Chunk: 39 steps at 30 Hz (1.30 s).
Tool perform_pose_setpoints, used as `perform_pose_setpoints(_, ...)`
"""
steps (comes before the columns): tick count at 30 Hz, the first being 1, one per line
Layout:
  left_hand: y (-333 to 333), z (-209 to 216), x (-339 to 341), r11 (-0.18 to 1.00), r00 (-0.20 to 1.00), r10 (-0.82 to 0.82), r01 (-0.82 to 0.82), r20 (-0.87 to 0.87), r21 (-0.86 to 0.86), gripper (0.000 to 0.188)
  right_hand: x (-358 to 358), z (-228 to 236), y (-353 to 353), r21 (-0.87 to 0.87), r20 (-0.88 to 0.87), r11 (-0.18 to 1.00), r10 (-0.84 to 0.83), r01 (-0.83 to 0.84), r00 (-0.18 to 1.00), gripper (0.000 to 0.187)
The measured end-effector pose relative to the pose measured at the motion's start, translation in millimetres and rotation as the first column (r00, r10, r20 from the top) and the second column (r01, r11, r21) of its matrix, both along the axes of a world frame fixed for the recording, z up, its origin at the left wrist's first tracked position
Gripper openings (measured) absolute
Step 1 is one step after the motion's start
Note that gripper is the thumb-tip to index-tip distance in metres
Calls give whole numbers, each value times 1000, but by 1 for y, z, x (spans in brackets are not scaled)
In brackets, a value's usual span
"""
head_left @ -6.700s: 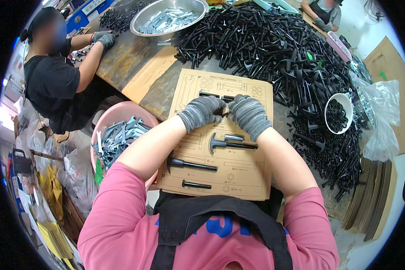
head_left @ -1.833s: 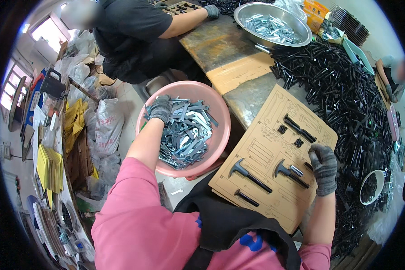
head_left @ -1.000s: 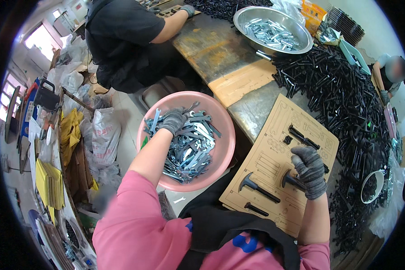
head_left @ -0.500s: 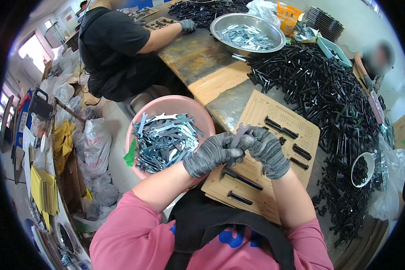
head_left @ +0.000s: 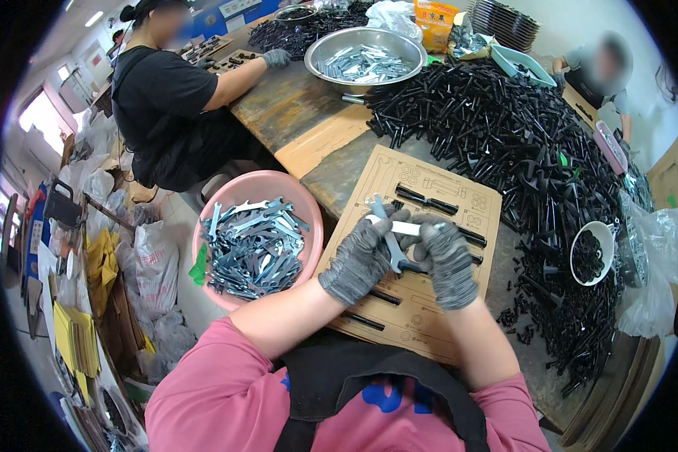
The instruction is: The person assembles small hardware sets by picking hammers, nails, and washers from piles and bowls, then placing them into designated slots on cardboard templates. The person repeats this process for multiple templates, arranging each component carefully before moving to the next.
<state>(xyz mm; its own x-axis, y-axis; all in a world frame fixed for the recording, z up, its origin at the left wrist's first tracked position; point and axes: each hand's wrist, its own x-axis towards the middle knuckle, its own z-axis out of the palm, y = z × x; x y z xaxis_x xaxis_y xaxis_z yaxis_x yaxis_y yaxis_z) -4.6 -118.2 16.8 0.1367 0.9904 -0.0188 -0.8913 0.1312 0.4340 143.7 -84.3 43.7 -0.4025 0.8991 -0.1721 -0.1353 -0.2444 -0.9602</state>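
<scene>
Gloved in grey, my left hand (head_left: 358,260) is closed around an open-end wrench (head_left: 392,248), whose silver jaw points away from me. A bright silver bar-like piece (head_left: 405,228) crosses the wrench between my hands. My right hand (head_left: 447,264) is closed at the right end of that piece; its fingertips are partly hidden. Both hands are above a brown cardboard sheet (head_left: 450,337) printed with tool outlines. Black rod-like parts (head_left: 427,199) lie on its far half, and more black parts (head_left: 364,321) lie near my left wrist, partly covered.
A pink basin (head_left: 318,226) of silver wrenches stands at the left. Beyond the sheet are a steel bowl (head_left: 324,78) of silver pieces and a heap of black parts (head_left: 497,135). A white bowl (head_left: 609,245) sits at right. Two co-workers sit around the table.
The view has shifted, so the table contents appear farther left. The bright silver piece now shows across the wrench between my hands. My right hand has moved slightly away from the left.
</scene>
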Motion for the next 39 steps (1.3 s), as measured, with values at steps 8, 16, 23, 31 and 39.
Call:
perform_pose_setpoints(8,3,10,21,963,969,245,-240,-31,120,25,1,-38,-21,40,-248,993,-94,107,964,48)
perform_pose_setpoints(16,-1,38,24,886,546,279,170,-790,431,37,43,-14,-12,141,368,939,243,-312,897,25)
perform_pose_setpoints(23,19,66,34,630,-379,754,647,-537,429,34,78,28,5,470,881,573,-349,-672,319,14)
perform_pose_setpoints(31,66,34,-14,885,-349,434,337,-830,321,17,208,27,36,695,670,566,-733,-443,116,29)
perform_pose_setpoints(39,121,-3,-88,995,-360,-67,-99,-931,-34,27,331,40,76,445,735,782,-597,-436,-321,19)
